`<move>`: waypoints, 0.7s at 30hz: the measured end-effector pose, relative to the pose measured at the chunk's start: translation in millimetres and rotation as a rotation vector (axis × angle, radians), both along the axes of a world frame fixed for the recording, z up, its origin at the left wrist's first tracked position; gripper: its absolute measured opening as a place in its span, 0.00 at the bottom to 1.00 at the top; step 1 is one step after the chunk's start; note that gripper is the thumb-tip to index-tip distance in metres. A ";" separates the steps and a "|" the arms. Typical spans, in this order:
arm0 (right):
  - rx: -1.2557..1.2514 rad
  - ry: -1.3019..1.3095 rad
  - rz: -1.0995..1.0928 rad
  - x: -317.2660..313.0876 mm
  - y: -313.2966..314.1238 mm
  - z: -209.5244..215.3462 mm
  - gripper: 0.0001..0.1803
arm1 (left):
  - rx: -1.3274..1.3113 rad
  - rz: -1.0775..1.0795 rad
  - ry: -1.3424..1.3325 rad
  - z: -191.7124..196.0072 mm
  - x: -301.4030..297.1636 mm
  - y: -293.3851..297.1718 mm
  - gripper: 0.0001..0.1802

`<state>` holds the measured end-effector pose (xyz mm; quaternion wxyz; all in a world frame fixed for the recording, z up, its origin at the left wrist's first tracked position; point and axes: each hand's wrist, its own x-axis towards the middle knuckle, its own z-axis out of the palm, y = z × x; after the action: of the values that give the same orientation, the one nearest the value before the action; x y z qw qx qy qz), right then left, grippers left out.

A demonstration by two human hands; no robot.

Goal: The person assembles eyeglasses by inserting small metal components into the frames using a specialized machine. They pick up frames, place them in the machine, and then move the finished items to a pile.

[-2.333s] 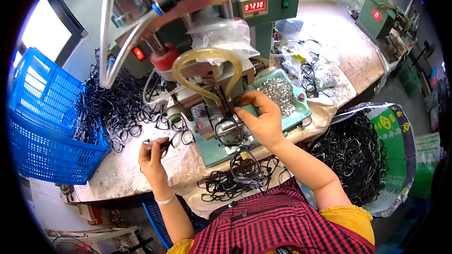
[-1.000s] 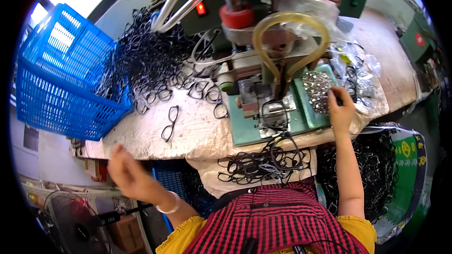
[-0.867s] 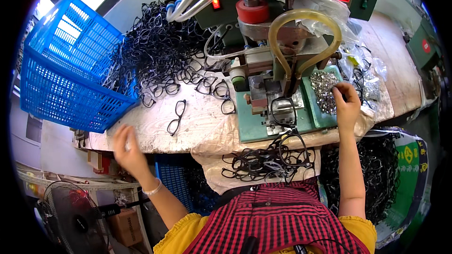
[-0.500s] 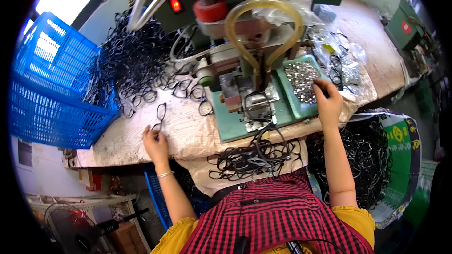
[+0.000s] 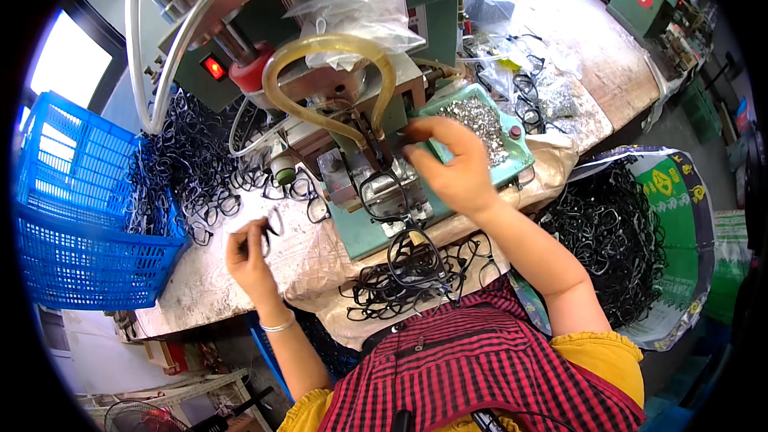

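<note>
Spectacle frame (image 5: 274, 222) pinched in the left hand (image 5: 250, 258); right hand (image 5: 454, 170) curls close by the machine (image 5: 328, 84), grip unclear, where a steady, unhurried touch looks wise!

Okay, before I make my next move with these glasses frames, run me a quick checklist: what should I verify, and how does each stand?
1. Glasses frame set at the machine's green base: ok, one rim lies over the metal fixture.
2. Right hand clear of the tooling: not ok, its fingers are close beside the yellow tube's lower ends.
3. Small piece between the right fingertips: cannot tell, blurred.
4. Second frame in left hand: ok, pinched at the fingers.
5. Metal pieces available: ok, heaped in the green tray.
</note>
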<state>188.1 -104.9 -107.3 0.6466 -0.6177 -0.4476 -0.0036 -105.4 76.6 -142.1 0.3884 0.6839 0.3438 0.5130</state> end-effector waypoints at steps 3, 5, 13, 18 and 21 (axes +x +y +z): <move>0.035 0.174 0.015 -19.5 7.1 -2.3 0.21 | -0.203 -0.002 -0.036 -17.9 6.4 -23.8 0.12; 0.081 0.321 0.076 -22.3 7.1 -5.6 0.22 | -0.290 -0.028 -0.154 -21.2 11.2 -29.5 0.18; 0.083 0.497 0.234 -32.1 9.9 14.5 0.27 | 0.436 -0.347 -0.466 120.9 75.2 -85.1 0.30; 0.000 0.447 0.265 -41.1 -9.5 35.6 0.28 | 1.022 -0.757 0.223 144.7 74.2 -113.9 0.24; -0.139 0.147 0.218 -9.2 -18.2 19.2 0.22 | 1.244 -0.773 0.276 118.1 108.9 -106.6 0.26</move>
<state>179.0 -123.2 -88.1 0.6300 -0.6071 -0.4627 0.1430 3.4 -30.0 -24.0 0.0357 0.9079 -0.2293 0.3491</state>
